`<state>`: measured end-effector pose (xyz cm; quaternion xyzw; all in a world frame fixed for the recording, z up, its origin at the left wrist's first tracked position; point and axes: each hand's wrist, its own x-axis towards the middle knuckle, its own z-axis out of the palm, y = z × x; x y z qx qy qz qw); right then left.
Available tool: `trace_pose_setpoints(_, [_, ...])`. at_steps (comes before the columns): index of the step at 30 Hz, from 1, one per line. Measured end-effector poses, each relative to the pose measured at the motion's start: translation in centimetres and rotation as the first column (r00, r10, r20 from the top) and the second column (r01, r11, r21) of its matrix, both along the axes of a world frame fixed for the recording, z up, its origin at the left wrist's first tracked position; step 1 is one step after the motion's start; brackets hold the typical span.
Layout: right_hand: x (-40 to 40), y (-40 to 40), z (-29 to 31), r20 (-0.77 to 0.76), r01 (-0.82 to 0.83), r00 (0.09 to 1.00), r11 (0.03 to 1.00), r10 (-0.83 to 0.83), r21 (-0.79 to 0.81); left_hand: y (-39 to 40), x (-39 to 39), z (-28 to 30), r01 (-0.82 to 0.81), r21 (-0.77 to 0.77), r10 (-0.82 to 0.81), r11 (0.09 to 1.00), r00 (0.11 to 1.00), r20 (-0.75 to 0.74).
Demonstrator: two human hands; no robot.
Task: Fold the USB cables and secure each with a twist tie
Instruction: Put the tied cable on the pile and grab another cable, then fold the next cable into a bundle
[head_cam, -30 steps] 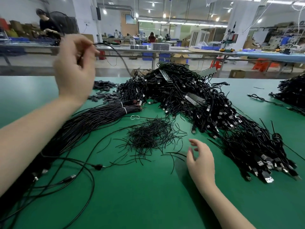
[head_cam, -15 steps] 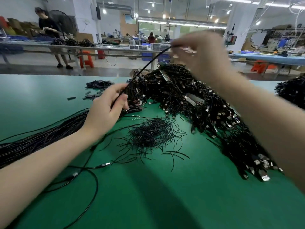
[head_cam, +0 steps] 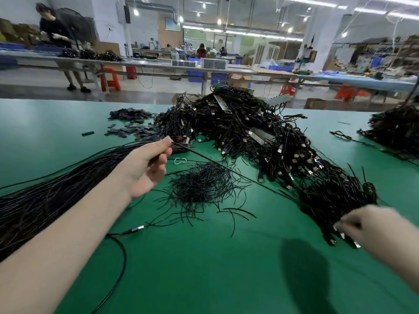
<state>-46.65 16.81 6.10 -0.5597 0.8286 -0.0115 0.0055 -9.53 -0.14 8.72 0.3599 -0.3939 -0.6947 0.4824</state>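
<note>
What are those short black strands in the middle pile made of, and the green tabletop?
Twist ties: likely thin wire in matte black plastic, since they hold kinks and bends. Tabletop: looks like smooth green rubber or vinyl matting with a soft sheen.

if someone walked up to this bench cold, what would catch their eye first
Probably the big tangled heap of black USB cables across the far middle of the green table. Next, the left hand gripping one cable stretched taut toward the blurred right hand at the heap's near end, over a small pile of loose black twist ties.
</note>
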Motion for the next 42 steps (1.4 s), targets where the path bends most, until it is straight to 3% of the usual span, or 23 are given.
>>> trace_pose_setpoints(3, [0.9, 0.9, -4.4, 0.067, 0.022, 0.997, 0.992, -0.031, 0.122, 0.2, -2.0, -0.2, 0.040, 0.105, -0.020, 0.994, 0.983, -0.185])
trace_pose_setpoints(5, [1.2, 0.1, -4.6, 0.025, 0.054, 0.998, 0.979, -0.060, 0.194, 0.4, -3.3, -0.4, 0.060, 0.084, -0.036, 0.995, 0.964, -0.263])
trace_pose_setpoints(7, [3.3, -0.8, -4.1, 0.031, -0.035, 0.999, 0.977, 0.029, 0.211, 0.7, -4.5, -0.4, 0.145, 0.003, -0.137, 0.989, 0.941, -0.308])
trace_pose_setpoints(9, [5.5, -2.7, -2.5, 0.234, -0.175, 0.959, 0.984, 0.161, 0.042, 1.0, -5.8, -0.3, 0.204, -0.078, -0.217, 0.976, 0.944, -0.248])
trace_pose_setpoints(10, [7.2, -3.7, -1.3, 0.387, -0.219, 0.888, 0.969, 0.247, -0.116, 1.2, -6.4, -0.2, 0.199, -0.108, -0.217, 0.974, 0.958, -0.190])
trace_pose_setpoints(12, [10.5, -5.8, 1.0, 0.650, -0.188, 0.623, 0.890, 0.436, -0.416, 1.5, -7.5, -0.1, 0.171, -0.141, -0.183, 0.975, 0.980, -0.073])
trace_pose_setpoints(13, [11.9, -6.9, 1.7, 0.696, -0.149, 0.504, 0.845, 0.512, -0.514, 1.6, -7.9, -0.1, 0.168, -0.156, -0.173, 0.973, 0.985, -0.019])
trace_pose_setpoints(14, [12.9, -7.9, 2.3, 0.691, -0.109, 0.449, 0.803, 0.566, -0.586, 1.6, -8.1, -0.1, 0.169, -0.177, -0.165, 0.970, 0.986, 0.039])
trace_pose_setpoints(16, [14.3, -9.4, 3.3, 0.620, -0.103, 0.470, 0.737, 0.628, -0.668, 1.3, -8.1, -0.2, 0.169, -0.202, -0.149, 0.965, 0.982, 0.113])
trace_pose_setpoints(18, [14.8, -10.6, 3.1, 0.587, -0.076, 0.501, 0.708, 0.636, -0.702, 0.7, -7.7, -0.3, 0.153, -0.153, -0.157, 0.976, 0.987, -0.014])
trace_pose_setpoints(20, [15.2, -11.5, 2.6, 0.625, 0.033, 0.464, 0.693, 0.627, -0.720, 0.2, -7.3, -0.3, 0.180, -0.076, -0.192, 0.981, 0.962, -0.192])
trace_pose_setpoints(21, [15.5, -11.7, 2.4, 0.649, 0.095, 0.423, 0.681, 0.633, -0.726, 0.1, -7.1, -0.3, 0.210, -0.066, -0.218, 0.975, 0.961, -0.171])
trace_pose_setpoints(24, [16.1, -12.1, 1.9, 0.668, 0.091, 0.325, 0.681, 0.670, -0.727, 0.0, -6.9, -0.6, 0.317, -0.131, -0.300, 0.939, 0.945, 0.132])
trace_pose_setpoints(29, [17.0, -12.0, 1.0, 0.616, -0.146, 0.400, 0.711, 0.679, -0.688, 0.5, -6.7, 0.1, 0.326, -0.238, -0.278, 0.915, 0.937, 0.214])
trace_pose_setpoints(32, [17.0, -12.0, 0.6, 0.629, -0.246, 0.375, 0.727, 0.681, -0.641, 0.4, -6.3, 0.1, 0.281, -0.289, -0.215, 0.915, 0.947, 0.240])
trace_pose_setpoints(34, [16.8, -11.9, 0.4, 0.735, -0.369, 0.242, 0.761, 0.633, -0.534, 0.3, -5.8, 0.6, 0.260, -0.266, -0.218, 0.928, 0.960, 0.177])
trace_pose_setpoints(36, [16.5, -11.9, -0.2, 0.877, -0.451, 0.058, 0.796, 0.476, -0.403, 0.2, -5.3, 1.1, 0.272, -0.231, -0.252, 0.934, 0.961, 0.113])
trace_pose_setpoints(37, [16.2, -11.9, -0.5, 0.914, -0.492, 0.031, 0.802, 0.405, -0.339, 0.2, -5.0, 1.2, 0.298, -0.229, -0.286, 0.927, 0.954, 0.083])
trace_pose_setpoints(40, [15.1, -12.1, -1.2, 0.920, -0.555, 0.203, 0.813, 0.337, -0.175, 0.9, -4.5, 1.7, 0.426, -0.237, -0.437, 0.873, 0.900, 0.009])
trace_pose_setpoints(42, [13.9, -12.3, -1.1, 0.888, -0.473, 0.307, 0.864, 0.343, -0.171, 1.2, -4.3, 1.6, 0.557, -0.250, -0.550, 0.792, 0.829, 0.101])
